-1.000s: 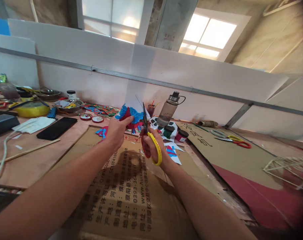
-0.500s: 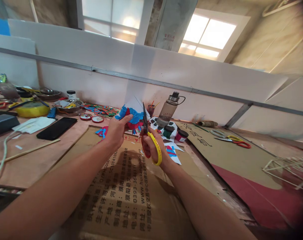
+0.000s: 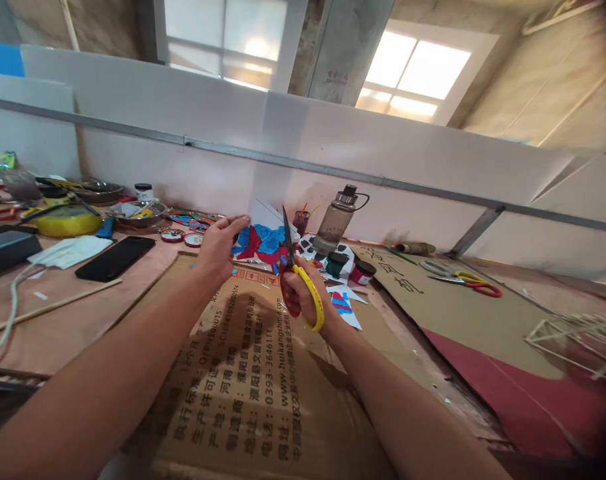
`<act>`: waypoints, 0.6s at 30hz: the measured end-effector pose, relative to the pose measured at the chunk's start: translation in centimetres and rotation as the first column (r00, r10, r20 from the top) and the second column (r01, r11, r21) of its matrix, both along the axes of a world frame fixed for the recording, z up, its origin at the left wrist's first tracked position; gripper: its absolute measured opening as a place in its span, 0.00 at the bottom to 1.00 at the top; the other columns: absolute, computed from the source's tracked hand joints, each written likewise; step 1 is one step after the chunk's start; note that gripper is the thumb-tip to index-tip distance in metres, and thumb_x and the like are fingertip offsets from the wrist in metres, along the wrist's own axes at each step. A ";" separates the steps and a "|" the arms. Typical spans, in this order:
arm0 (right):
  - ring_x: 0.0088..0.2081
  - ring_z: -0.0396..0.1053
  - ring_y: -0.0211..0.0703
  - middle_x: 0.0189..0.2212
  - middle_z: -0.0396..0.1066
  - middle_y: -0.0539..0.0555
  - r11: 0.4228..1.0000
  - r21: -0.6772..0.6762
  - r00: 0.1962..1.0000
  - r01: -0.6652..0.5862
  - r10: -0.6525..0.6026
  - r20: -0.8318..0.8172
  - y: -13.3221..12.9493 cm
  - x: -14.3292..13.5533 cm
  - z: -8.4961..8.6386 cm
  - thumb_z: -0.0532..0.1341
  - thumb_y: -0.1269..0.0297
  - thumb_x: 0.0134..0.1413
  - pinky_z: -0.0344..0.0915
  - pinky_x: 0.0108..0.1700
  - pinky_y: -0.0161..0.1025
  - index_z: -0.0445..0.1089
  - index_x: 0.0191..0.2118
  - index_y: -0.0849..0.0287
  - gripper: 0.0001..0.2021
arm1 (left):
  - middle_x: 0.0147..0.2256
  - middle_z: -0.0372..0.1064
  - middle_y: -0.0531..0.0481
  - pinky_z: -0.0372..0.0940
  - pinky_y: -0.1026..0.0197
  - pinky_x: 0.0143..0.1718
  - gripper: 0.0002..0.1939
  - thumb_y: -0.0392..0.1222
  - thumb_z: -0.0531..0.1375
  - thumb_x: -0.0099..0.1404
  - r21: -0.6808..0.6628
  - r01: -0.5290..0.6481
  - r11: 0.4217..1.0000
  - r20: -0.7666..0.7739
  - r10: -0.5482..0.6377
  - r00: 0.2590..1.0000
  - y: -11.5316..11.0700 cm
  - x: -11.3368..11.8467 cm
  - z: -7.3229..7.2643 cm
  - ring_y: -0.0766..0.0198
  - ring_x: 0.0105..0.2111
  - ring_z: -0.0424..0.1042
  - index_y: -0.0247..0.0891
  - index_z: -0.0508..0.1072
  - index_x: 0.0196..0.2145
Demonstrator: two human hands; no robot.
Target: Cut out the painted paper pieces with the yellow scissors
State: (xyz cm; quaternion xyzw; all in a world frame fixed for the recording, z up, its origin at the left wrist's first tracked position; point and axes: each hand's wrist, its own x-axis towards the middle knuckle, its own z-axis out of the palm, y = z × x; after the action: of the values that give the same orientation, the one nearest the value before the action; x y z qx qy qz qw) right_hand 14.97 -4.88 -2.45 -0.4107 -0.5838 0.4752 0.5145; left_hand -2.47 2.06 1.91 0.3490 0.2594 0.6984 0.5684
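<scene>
My right hand point(image 3: 303, 293) grips scissors point(image 3: 301, 273) by their yellow and red handles. Their dark blades point upward, with the tips close together, just beside a blue and red painted paper piece point(image 3: 265, 243). My left hand point(image 3: 217, 252) is at the left edge of this piece, thumb and forefinger stretched toward it and pinched near its top. The other fingers of that hand are partly hidden. Below both hands lies a printed cardboard sheet point(image 3: 243, 373). A white scrap with blue and red paint point(image 3: 343, 303) rests right of my right wrist.
A water bottle point(image 3: 337, 220) and paint jars point(image 3: 363, 272) stand behind my right hand. Further right lie another pair of scissors point(image 3: 465, 283) and a stick frame point(image 3: 573, 340). At left are a phone point(image 3: 115, 259), a wooden stick point(image 3: 53, 307), a yellow tape roll point(image 3: 67, 220) and a metal bowl point(image 3: 140, 212).
My left hand has shifted left and turned, its thumb moving off the middle of the painted piece toward its edge. The scissors have stayed nearly in place.
</scene>
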 end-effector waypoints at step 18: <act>0.13 0.41 0.28 0.15 0.50 0.35 0.999 -0.049 0.996 -0.015 0.010 -0.091 0.5 0.0 0.3 0.69 0.51 0.45 0.42 0.15 0.29 0.57 0.38 0.51 0.22 | 0.25 0.75 0.52 0.58 0.68 0.19 0.17 0.38 0.78 0.40 -0.059 0.147 0.987 -0.206 -0.156 0.966 0.0 -0.2 -0.8 0.71 0.19 0.66 0.38 0.77 0.26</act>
State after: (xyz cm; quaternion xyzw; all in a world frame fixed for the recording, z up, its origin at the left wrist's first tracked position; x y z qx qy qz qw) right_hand 15.02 -4.40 -2.20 -0.3976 -0.5504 0.5110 0.5271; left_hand -2.70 2.01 1.11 0.4271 0.3058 0.6065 0.5969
